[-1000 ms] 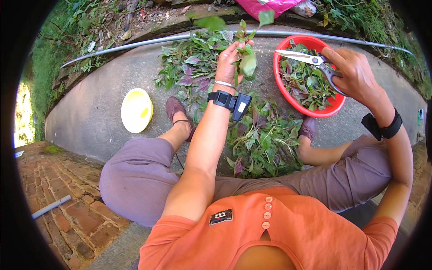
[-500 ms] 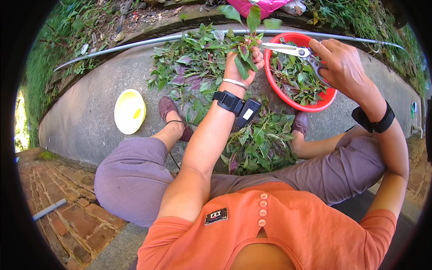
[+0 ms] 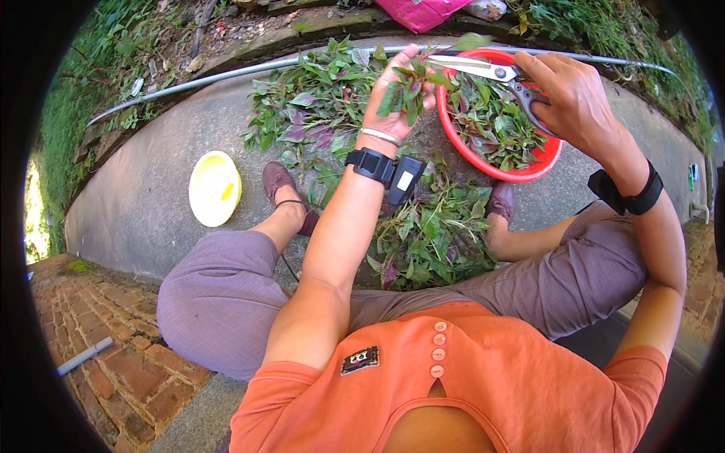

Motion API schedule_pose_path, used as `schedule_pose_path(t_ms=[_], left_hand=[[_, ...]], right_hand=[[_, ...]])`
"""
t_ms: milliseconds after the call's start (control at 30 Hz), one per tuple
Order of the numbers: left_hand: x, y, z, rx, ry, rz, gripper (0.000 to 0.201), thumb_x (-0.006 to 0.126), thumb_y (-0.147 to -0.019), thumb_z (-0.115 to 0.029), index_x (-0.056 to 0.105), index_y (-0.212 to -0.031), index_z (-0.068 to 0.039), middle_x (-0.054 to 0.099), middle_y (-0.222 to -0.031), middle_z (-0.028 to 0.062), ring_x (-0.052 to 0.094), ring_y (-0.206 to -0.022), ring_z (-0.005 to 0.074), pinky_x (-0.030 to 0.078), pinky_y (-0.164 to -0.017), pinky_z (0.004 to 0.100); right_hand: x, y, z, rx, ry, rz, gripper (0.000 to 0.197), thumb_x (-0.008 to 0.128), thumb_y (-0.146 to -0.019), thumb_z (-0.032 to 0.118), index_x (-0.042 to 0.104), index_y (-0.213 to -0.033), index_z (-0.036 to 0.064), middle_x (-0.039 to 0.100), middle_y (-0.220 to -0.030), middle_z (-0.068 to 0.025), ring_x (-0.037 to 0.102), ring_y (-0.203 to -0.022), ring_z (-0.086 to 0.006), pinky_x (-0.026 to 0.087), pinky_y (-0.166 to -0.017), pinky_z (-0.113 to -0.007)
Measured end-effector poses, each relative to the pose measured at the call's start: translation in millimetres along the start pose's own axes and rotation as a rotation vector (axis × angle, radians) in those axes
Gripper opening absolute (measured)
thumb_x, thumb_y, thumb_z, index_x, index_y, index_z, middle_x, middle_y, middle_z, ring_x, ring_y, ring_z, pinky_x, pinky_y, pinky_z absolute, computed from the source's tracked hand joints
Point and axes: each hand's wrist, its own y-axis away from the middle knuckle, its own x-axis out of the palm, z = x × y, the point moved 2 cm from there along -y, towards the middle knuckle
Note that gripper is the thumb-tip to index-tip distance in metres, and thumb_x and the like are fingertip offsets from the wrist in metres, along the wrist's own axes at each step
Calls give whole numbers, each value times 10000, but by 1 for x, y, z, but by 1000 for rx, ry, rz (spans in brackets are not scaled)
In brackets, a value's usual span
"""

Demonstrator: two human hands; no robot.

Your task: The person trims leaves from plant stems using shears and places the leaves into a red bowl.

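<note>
**Above the concrete pavement [image 3: 143, 196], scissors [image 3: 500, 73] beside a leafy sprig [image 3: 412, 87]**

Toward the far edge of the pavement, a seated person's two hands are raised and close to each other. The left hand [image 3: 386, 104] is turned palm up, its fingers loosely curved around the green and purple sprig, with the forefinger stretched out more than the rest. The right hand [image 3: 578, 100] is wrapped around the dark handles of the scissors. Their silvery blades lie nearly together and point left, tips near the left fingers; whether they touch the stem cannot be told. A blurred leaf [image 3: 470, 42] shows just above them.

Below the right hand, on the right part of the pavement, sits a red basin [image 3: 521, 177] filled with loose leaves [image 3: 495, 140]. One heap of leafy stems [image 3: 313, 113] lies by the far edge, left of the basin; a second heap [image 3: 438, 238] lies nearer, between the person's legs. Well apart, toward the left end, is a pale yellow bowl [image 3: 210, 177].

A grey pipe [image 3: 196, 87] runs along the far edge, with a pink bag [image 3: 423, 11] beyond it. One maroon shoe [image 3: 278, 181] rests between bowl and heaps, the other [image 3: 501, 202] just beside the basin's near rim. At the near left corner, the pavement gives way to brick paving [image 3: 136, 370].
</note>
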Motion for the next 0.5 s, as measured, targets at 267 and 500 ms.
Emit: schedule_pose_path(t_ms=[267,500], left_hand=[[-18,1,-44,167,-130,-108,421,566,-967,-56,495,-1379,-110,611,-1131,118,582,-869,199,486,-708,299],[-9,-4,-41,181,55,-63,291,501,-1006,-75,557,-1288,-31,637,-1081,111,540,-818,170,384,-564,219]], right_hand=[[0,-3,2,-1,-17,43,486,674,-645,33,546,-1114,18,583,-791,-153,600,-787,-374,463,-651,-478],[9,-7,6,81,-217,42,470,682,-655,37,583,-1115,30,617,-773,-180,609,-692,-391,476,-618,-470]])
